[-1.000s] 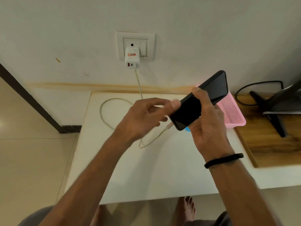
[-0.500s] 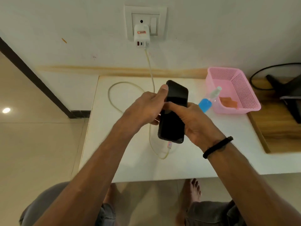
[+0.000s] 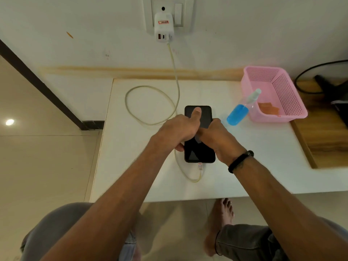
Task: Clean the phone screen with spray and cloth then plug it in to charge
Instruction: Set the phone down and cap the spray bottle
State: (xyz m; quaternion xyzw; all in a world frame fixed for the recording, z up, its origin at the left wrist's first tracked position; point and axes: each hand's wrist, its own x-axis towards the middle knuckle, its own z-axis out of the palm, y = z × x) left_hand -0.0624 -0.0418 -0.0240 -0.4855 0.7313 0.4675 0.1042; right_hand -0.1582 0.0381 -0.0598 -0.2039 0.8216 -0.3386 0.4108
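Observation:
A black phone (image 3: 199,153) lies screen up, low over or on the white table (image 3: 254,166). Both hands hold it. My left hand (image 3: 178,129) grips its left edge, thumb resting on the upper screen. My right hand (image 3: 214,136) grips the right edge and covers the middle. A pale charging cable (image 3: 150,106) runs from the white charger (image 3: 163,27) in the wall socket, loops on the table and ends in a plug (image 3: 200,166) at the phone's bottom edge. A spray bottle with blue liquid (image 3: 238,113) lies to the right. An orange cloth (image 3: 268,108) lies in the pink basket (image 3: 293,113).
A wooden board (image 3: 323,132) sits at the right end of the table, with a dark stand (image 3: 333,91) and a black cable (image 3: 308,70) on it. The wall rises straight behind the table. My bare foot (image 3: 222,219) shows below the table's front edge.
The phone came down from a raised, tilted hold to flat at table level. The left hand moved from the cable end onto the phone. The view tilted downward.

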